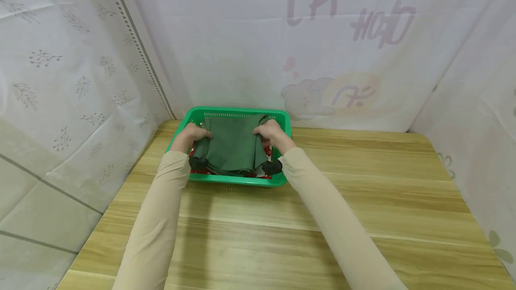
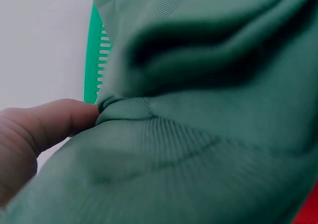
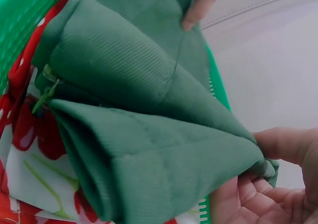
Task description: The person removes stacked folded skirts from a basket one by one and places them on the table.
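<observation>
A folded dark green cloth [image 1: 231, 142], with a zip pull seen in the right wrist view, lies in a green plastic basket [image 1: 238, 181]. My left hand [image 1: 194, 134] pinches the cloth's left edge; in the left wrist view its thumb [image 2: 64, 115] presses on a fold. At the opposite edge my right hand [image 1: 272, 131] grips the cloth between thumb and curled fingers, as the right wrist view shows. Under the green cloth is a red and white cherry-print fabric [image 3: 42, 144]. What lies beneath that is hidden.
The basket stands on a wood-grain table [image 1: 363, 200], against a pale printed curtain [image 1: 225, 48] at the back. More patterned cloth [image 1: 72, 79] hangs along the left side. A black round wrist device [image 1: 198, 163] sits by each wrist, over the basket's front.
</observation>
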{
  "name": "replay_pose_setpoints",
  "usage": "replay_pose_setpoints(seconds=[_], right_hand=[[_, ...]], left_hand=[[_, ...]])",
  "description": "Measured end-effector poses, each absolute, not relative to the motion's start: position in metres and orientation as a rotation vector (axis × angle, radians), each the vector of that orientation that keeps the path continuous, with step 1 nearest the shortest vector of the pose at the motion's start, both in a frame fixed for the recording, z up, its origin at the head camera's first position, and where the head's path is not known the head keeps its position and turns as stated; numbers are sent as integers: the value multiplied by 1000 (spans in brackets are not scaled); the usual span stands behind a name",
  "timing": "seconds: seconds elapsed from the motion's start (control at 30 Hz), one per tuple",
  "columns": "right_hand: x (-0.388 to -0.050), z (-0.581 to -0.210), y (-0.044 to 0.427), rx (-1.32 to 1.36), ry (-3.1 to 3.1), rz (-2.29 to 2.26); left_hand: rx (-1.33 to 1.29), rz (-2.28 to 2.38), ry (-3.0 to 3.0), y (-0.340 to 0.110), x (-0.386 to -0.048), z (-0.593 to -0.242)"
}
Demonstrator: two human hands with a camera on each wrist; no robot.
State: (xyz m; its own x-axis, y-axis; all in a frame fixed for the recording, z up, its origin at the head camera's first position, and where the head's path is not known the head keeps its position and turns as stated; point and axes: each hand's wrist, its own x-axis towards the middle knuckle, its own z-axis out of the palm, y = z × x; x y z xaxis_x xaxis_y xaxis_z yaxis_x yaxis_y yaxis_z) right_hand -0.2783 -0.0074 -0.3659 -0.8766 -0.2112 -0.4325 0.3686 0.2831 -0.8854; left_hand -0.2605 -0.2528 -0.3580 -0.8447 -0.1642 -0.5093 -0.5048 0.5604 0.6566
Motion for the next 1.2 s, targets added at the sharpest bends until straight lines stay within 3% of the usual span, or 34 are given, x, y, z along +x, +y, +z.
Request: replay_pose_setpoints(seconds=[0.37,0.67,1.03,1.2], right_hand=[[-281,-351,-5,136,2048,-1680],[-278,-359,-8,130,2072,-1647],[-277,-366,-11,141,2082,-1621],[-279,-366,-8,150,2058,-1649]], left_hand=[[-521,1178,2400,-256,-262,-358],[-473,1089,2452,-274,-279,-388],[-542,825,2634,-254,-255,-365],[-549,915,2675,-252,-253,-361]])
